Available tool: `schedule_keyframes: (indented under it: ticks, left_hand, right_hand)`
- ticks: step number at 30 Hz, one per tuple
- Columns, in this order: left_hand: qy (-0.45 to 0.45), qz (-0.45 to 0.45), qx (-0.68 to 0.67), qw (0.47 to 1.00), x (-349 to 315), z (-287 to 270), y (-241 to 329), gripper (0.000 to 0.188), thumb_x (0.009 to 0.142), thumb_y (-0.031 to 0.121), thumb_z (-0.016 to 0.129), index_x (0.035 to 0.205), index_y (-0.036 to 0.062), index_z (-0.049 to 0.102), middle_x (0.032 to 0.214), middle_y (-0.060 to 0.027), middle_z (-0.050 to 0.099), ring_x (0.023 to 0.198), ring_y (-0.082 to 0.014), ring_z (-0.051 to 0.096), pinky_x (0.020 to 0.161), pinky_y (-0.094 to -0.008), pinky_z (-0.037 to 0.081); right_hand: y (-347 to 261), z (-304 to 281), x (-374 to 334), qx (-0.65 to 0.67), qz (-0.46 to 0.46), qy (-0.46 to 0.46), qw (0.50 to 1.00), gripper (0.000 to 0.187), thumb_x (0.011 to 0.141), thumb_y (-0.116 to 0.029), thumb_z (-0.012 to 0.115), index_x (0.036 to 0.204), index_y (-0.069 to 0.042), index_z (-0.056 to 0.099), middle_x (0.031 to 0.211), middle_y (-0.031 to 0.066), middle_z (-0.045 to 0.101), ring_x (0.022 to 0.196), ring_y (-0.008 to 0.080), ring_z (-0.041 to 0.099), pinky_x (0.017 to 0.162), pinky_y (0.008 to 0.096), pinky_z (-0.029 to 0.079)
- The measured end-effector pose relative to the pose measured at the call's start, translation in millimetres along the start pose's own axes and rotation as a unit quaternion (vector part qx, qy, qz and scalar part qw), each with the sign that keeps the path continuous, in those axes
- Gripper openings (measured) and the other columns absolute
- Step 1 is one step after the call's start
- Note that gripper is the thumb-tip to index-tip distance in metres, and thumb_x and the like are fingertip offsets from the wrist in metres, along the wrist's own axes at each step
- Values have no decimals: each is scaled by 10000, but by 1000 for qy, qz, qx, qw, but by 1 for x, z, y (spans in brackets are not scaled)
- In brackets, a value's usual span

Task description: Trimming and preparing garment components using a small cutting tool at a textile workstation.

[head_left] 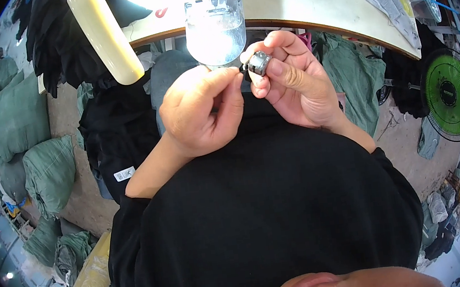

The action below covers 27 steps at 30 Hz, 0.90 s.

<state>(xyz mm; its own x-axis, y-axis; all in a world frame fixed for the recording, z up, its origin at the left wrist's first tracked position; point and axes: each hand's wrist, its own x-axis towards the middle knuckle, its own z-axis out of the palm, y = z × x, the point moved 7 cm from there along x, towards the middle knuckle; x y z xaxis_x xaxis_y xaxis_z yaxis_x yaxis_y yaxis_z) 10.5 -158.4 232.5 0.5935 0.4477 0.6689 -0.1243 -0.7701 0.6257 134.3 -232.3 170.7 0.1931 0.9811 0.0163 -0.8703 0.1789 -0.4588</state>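
Observation:
In front of my chest, my right hand [301,81] grips a small, shiny metal bobbin case [259,63] between thumb and fingers. Close beside it, my left hand [203,109] is closed, with thumb and forefinger pinched together. Something dark and tiny shows between the left fingertips and the bobbin case; I cannot make out what it is. Just beyond both hands is the brightly lit clear and metal plate [216,31] of a sewing machine, at the table's near edge.
The white tabletop [282,1] curves across the far side, with a cream machine part [107,38] at left. A green fan [451,93] stands at right. Stuffed green sacks [48,170] lie at left, and green cloth [350,79] hangs below the table.

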Motion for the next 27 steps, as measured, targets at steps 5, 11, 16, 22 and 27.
schedule_keyframes:
  ticks: [5, 11, 16, 22, 27]
  left_hand:
    - [3, 0, 47, 999, 2, -10, 0, 195, 776, -69, 741, 941, 17, 683, 611, -34, 520, 475, -138, 460, 449, -258, 338]
    - [27, -10, 139, 990, -5, -30, -12, 164, 797, -52, 743, 938, 13, 690, 661, -26, 555, 493, -125, 454, 460, -256, 350]
    - [-4, -113, 208, 972, -8, -56, -42, 146, 837, -31, 726, 979, -15, 698, 859, -66, 681, 550, -86, 495, 495, -226, 402]
    - [71, -127, 13, 989, -9, -58, -10, 240, 837, -46, 667, 1077, -41, 673, 986, -158, 707, 647, -121, 582, 557, -239, 460]
    - [-63, -24, -45, 997, 5, -19, 18, 300, 804, -49, 726, 1101, -51, 684, 1089, -186, 685, 802, -216, 685, 697, -287, 551]
  right_hand:
    - [-4, 0, -2, -26, 12, 34, 999, 317, 991, -18, 563, 1308, -6, 550, 1104, 125, 669, 926, 211, 686, 804, 359, 590]
    - [-7, 3, -2, -34, 42, -9, 998, 250, 996, -72, 562, 1216, 34, 618, 1005, 139, 682, 926, 222, 693, 820, 373, 594]
    - [-26, 1, -3, -118, 7, 29, 993, 266, 989, -83, 580, 1220, 45, 618, 1008, 133, 680, 914, 213, 691, 833, 372, 590]
    - [-29, 11, -3, -211, 8, 50, 976, 252, 993, -92, 588, 1198, 51, 624, 1029, 131, 669, 914, 192, 687, 827, 351, 592]
    - [-24, 19, 0, -237, 0, 26, 971, 213, 985, -57, 594, 1158, 61, 633, 1106, 125, 612, 907, 181, 679, 825, 336, 592]
